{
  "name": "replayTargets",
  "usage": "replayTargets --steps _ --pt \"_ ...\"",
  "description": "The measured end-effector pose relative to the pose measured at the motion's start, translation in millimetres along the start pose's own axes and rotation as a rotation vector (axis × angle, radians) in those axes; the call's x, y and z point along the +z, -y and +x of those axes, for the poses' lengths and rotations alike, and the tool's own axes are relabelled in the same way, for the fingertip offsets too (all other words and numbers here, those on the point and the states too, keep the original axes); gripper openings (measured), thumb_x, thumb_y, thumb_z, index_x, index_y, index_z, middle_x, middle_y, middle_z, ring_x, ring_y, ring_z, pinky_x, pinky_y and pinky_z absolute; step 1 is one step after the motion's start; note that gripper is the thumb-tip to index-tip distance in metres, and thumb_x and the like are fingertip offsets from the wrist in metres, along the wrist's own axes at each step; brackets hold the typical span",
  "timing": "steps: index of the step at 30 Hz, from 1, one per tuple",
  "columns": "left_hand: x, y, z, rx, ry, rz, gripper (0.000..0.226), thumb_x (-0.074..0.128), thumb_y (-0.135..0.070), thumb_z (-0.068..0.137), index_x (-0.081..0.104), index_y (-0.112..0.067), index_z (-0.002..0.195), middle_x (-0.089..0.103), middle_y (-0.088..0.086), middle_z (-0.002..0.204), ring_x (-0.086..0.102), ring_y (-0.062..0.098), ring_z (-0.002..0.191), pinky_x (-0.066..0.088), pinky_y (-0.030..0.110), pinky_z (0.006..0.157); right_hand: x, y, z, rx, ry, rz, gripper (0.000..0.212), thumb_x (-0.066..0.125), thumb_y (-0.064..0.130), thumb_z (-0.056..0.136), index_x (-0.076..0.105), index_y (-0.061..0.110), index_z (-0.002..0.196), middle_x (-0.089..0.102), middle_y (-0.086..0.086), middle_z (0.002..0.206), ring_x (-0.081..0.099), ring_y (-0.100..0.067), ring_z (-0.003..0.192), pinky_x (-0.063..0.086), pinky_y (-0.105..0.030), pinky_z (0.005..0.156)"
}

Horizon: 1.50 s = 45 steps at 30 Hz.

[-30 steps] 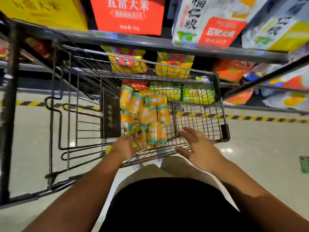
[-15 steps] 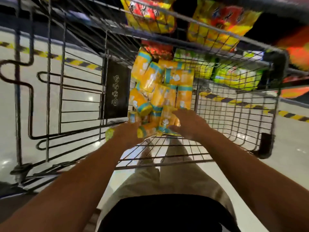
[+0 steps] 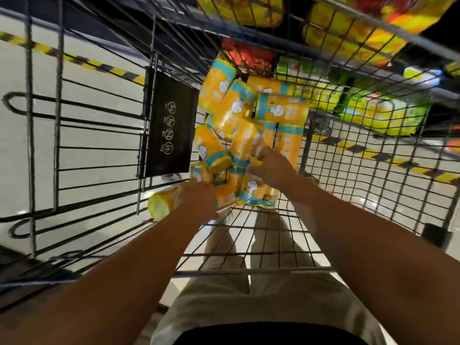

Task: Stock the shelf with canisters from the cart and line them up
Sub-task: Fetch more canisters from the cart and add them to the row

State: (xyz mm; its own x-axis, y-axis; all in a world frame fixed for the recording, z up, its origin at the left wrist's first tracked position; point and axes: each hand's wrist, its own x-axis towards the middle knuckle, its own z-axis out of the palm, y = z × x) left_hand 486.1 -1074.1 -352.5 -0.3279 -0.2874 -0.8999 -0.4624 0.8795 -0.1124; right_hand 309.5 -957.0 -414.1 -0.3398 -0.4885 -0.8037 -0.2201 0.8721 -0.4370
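My left grip is clenched round a canister. Its yellow lid pokes out toward the cart's left wall, low in the near left corner of the cart. My right grip curls its fingers over a second canister on top of the heap. It reads as a grasp, though blur hides how firmly it is closed. The heap of orange, teal-banded canisters lies jumbled on the cart's wire floor against the black flap in the cart's left wall.

I judge this to be the pick-up step, with one canister in each grip and neither lifted out yet. Next I need to raise both clear of the cart's walls without toppling the canisters beside them, then carry them to the shelf and stand them upright in a row. Beyond the cart's far wall I see yellow bags, but not the slot meant for the canisters.
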Motion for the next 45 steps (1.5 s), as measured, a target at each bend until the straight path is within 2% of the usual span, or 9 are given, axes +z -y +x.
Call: replayTargets --steps 10,13,17,23,26,29,34,38,45 --pt "-9 11 -13 -0.043 0.007 -0.296 0.089 0.085 -0.054 0.067 0.043 -0.025 0.141 0.047 0.011 0.134 0.05 0.032 0.124 0.048 0.045 0.101 -11 -1 -15 0.082 0.262 -0.083 0.068 0.082 0.056 0.075 0.06 0.012 0.123 0.059 -0.007 0.116 0.052 -0.028 0.112 0.039 -0.031 0.086" --pt "-20 15 -29 -0.032 0.0 -0.385 0.09 0.087 -0.045 0.07 0.041 -0.024 0.145 0.039 0.012 0.138 0.051 0.032 0.123 0.048 0.041 0.1 -25 -5 -36 0.106 0.269 -0.002 0.091 0.083 0.045 0.079 0.039 0.011 0.151 0.05 -0.01 0.144 0.051 -0.034 0.127 0.046 -0.034 0.092" --pt "-36 21 -55 -0.038 -0.104 -0.511 0.086 0.088 -0.038 0.068 0.046 -0.028 0.142 0.044 0.012 0.131 0.058 0.032 0.113 0.049 0.038 0.094 -45 -13 -69 0.277 0.253 0.368 0.058 0.081 0.032 0.084 0.045 0.008 0.122 0.058 -0.008 0.105 0.063 -0.024 0.086 0.055 -0.035 0.063" --pt "-70 30 -107 0.06 -0.357 -0.944 0.082 0.091 -0.035 0.057 0.052 -0.034 0.129 0.062 -0.005 0.11 0.063 0.016 0.096 0.048 0.025 0.078 -85 -4 -125 0.197 0.244 0.806 0.048 0.075 0.026 0.082 0.057 0.014 0.125 0.066 -0.017 0.118 0.065 -0.027 0.09 0.054 -0.036 0.065" --pt "-91 30 -133 0.175 -0.455 -1.212 0.083 0.095 -0.02 0.055 0.047 -0.033 0.122 0.062 -0.016 0.1 0.061 -0.002 0.08 0.043 0.007 0.064 -108 17 -153 0.088 0.231 0.869 0.061 0.076 0.029 0.068 0.061 0.022 0.127 0.066 -0.021 0.125 0.066 -0.044 0.105 0.056 -0.059 0.088" --pt "-111 29 -154 0.279 -0.605 -1.486 0.082 0.09 -0.031 0.045 0.047 -0.035 0.115 0.062 -0.005 0.103 0.064 -0.001 0.085 0.052 0.018 0.073 -131 43 -188 -0.066 0.194 0.859 0.058 0.073 0.024 0.072 0.062 0.028 0.128 0.069 -0.011 0.125 0.065 -0.036 0.115 0.046 -0.061 0.105" --pt "-154 46 -192 0.413 -0.736 -1.875 0.089 0.094 -0.04 0.039 0.05 -0.016 0.114 0.066 0.007 0.095 0.068 0.02 0.081 0.055 0.033 0.066 -151 101 -257 -0.27 0.089 0.83 0.065 0.071 0.018 0.068 0.058 0.021 0.131 0.072 -0.005 0.117 0.071 -0.022 0.1 0.057 -0.031 0.076" --pt "-175 67 -238 0.623 -0.72 -2.081 0.082 0.086 -0.029 0.055 0.048 -0.004 0.123 0.066 0.008 0.085 0.064 0.011 0.057 0.051 0.025 0.049 -136 135 -295 -0.393 0.064 0.886 0.077 0.076 0.019 0.06 0.057 0.018 0.134 0.07 -0.013 0.119 0.068 -0.029 0.104 0.053 -0.038 0.082" --pt "-163 100 -283 0.754 -0.419 -2.155 0.085 0.086 -0.049 0.068 0.057 0.005 0.127 0.066 0.028 0.116 0.064 0.043 0.103 0.048 0.065 0.094 -96 172 -345 -0.553 0.067 1.041 0.085 0.068 0.016 0.049 0.055 0.007 0.133 0.073 -0.012 0.105 0.07 -0.025 0.09 0.056 -0.031 0.07"
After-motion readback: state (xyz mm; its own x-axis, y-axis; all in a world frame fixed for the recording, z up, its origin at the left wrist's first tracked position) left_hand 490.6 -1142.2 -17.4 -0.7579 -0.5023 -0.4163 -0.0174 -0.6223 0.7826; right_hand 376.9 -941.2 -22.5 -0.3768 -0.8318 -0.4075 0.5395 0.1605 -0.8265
